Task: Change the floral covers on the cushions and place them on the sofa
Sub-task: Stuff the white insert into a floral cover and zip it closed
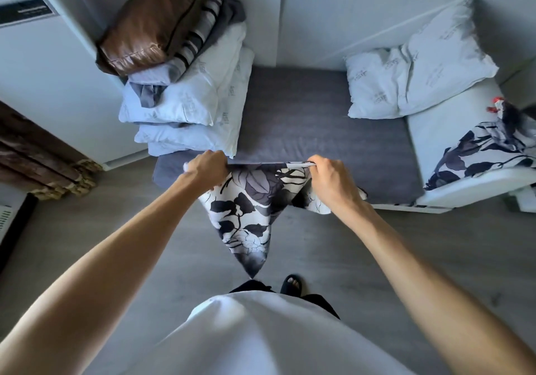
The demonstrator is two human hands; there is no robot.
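Floral cover hangs between your fists: left hand and right hand each closed on a top corner, likely to spread its opening. Bare cushions wait beyond your right hand; another cover lies further right.

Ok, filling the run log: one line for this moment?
both hands: left hand, right hand | hold: floral cover stretched | over: floor, before sofa
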